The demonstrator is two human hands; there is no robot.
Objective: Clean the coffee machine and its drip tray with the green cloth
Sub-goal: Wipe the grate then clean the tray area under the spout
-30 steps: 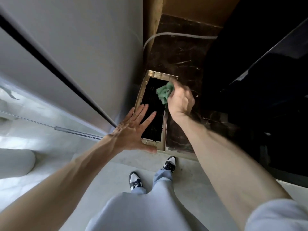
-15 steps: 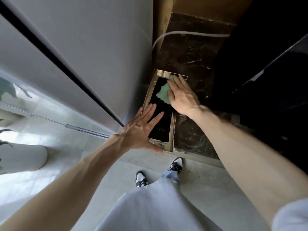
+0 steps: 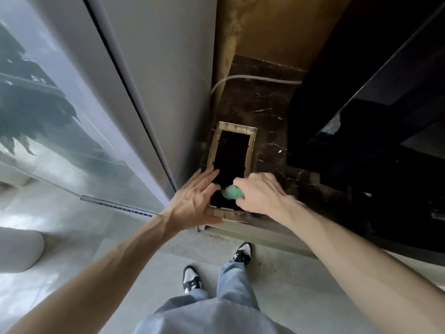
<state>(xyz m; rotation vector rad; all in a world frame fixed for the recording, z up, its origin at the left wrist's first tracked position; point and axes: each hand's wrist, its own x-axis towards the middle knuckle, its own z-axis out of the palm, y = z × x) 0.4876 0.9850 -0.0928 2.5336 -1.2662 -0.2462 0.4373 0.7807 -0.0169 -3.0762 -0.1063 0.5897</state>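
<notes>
**Drip tray wipe: cloth at the near end of the tray**

No brand, label or writing is legible on anything in view.

Right hand (image 3: pixel 258 194): fingers curled closed around the green cloth (image 3: pixel 233 192), which is bunched into a small wad. Only a blurred patch of the cloth shows at the fingertips; the rest is hidden inside the fist. Cloth sits on the near part of the drip tray (image 3: pixel 251 150), just left of the right hand's knuckles.

Left hand (image 3: pixel 192 201): flat and open, fingers spread, holding nothing. Palm lies over the tray's near left corner, fingertips reaching onto the black grille (image 3: pixel 232 150). Thumb extends along the tray's near edge. The two hands are close together, with the cloth between them.

Drip tray: rectangular, brass-coloured frame around a dark slotted insert, lying on the dark veined marble counter (image 3: pixel 267 112). The slots are hard to resolve; the insert reads mostly as plain black. Its near end is covered by both hands.

Beyond and to the right of the right hand: a large glossy black body (image 3: pixel 361 121), presumably the coffee machine, cut off by the frame's edge; no detail can be made out. A pale cable (image 3: pixel 255 78) runs across the counter beyond the tray.
</notes>
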